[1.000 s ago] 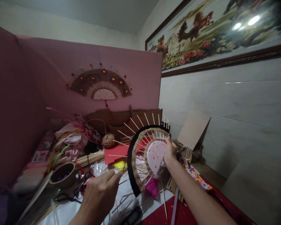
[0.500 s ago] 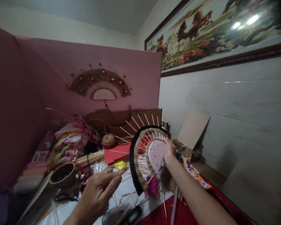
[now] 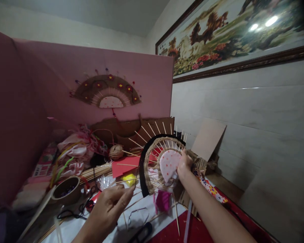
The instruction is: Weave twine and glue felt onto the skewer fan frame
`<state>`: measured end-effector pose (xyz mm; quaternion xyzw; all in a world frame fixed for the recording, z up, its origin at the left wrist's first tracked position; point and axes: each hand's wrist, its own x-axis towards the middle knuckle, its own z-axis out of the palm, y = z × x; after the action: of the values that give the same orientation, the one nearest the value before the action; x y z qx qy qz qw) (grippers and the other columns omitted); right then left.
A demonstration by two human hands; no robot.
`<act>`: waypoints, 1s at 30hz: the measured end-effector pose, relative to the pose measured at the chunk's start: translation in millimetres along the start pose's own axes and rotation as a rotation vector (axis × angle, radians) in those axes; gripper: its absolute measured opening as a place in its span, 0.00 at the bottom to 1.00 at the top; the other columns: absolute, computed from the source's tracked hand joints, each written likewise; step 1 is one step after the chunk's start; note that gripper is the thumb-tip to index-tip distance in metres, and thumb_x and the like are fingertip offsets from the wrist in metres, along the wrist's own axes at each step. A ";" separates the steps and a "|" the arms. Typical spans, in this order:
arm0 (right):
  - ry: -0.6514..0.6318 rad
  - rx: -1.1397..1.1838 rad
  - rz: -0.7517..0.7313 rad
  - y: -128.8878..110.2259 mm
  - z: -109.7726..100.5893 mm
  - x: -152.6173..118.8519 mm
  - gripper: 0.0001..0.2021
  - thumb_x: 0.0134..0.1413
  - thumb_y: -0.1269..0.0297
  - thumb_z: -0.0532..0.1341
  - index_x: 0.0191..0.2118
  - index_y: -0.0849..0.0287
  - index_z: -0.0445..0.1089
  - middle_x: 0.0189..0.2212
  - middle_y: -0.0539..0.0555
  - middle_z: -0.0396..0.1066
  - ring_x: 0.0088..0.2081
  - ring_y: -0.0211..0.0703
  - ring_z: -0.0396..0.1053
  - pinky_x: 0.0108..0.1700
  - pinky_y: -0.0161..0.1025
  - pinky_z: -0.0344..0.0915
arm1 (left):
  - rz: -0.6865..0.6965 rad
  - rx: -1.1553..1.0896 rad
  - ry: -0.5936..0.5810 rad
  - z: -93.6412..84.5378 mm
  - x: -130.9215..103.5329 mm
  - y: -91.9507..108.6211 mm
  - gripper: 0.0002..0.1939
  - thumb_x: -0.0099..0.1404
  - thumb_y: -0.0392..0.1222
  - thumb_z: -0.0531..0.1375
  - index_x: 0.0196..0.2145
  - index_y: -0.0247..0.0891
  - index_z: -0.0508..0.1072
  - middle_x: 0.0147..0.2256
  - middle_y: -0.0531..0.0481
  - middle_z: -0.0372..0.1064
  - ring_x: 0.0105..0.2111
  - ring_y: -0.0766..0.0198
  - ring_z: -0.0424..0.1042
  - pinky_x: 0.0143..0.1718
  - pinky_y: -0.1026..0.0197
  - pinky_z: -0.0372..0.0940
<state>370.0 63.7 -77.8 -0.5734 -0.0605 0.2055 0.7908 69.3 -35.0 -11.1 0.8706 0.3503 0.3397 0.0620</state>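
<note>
My right hand [image 3: 184,165] grips a half-round fan frame [image 3: 147,168] by its straight edge. Thin wooden sticks radiate from a white, red-dotted centre piece [image 3: 169,165], with tan twine woven around it and a black yarn band [image 3: 142,165] outside that. To the left of the fan, my left hand [image 3: 112,204] is closed, thumb against forefinger. A thin dark strand of black yarn [image 3: 136,177] rises from that pinch toward the fan's left sticks. The fan's far right edge is partly hidden behind my right hand.
A finished fan [image 3: 108,89] hangs on the pink panel. Around the table lie a twine ball [image 3: 116,152], red paper [image 3: 123,165], a yellow packet [image 3: 128,180], a bowl of beads [image 3: 66,190], magenta yarn [image 3: 163,201] and black-handled scissors [image 3: 142,233]. Cardboard [image 3: 209,138] leans at right.
The fan has turned clockwise, its black band's lower end rising. My left hand's fingers have drawn closer together in a pinch, slightly lower. My right hand keeps its grip.
</note>
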 end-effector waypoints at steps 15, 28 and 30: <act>0.070 -0.001 -0.095 -3.4 1.1 -1.1 0.17 0.45 0.49 0.59 0.19 0.57 0.61 0.13 0.44 0.56 0.20 0.37 0.55 0.20 0.34 0.56 | 0.234 0.570 0.055 15.8 -7.1 -7.3 0.12 0.62 0.32 0.50 0.40 0.38 0.69 0.22 0.52 0.67 0.20 0.62 0.68 0.20 0.62 0.60; 0.154 -0.023 -0.115 -0.3 -0.9 9.6 0.15 0.43 0.51 0.59 0.21 0.57 0.63 0.15 0.47 0.62 0.22 0.40 0.59 0.22 0.35 0.57 | 0.207 0.623 0.105 27.7 -10.4 -5.2 0.11 0.58 0.28 0.51 0.34 0.37 0.70 0.21 0.52 0.70 0.18 0.62 0.70 0.18 0.63 0.59; 0.145 -0.003 -0.118 2.8 -0.6 13.5 0.15 0.43 0.51 0.59 0.22 0.58 0.62 0.15 0.46 0.61 0.22 0.40 0.59 0.22 0.36 0.56 | 0.242 0.622 0.091 30.6 -10.7 -5.5 0.12 0.58 0.28 0.51 0.36 0.37 0.70 0.21 0.53 0.70 0.19 0.63 0.70 0.18 0.63 0.59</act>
<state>381.7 69.2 -82.6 -0.5832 -0.0371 0.1162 0.8031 80.0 -33.9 -42.2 0.8672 0.3336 0.2599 -0.2629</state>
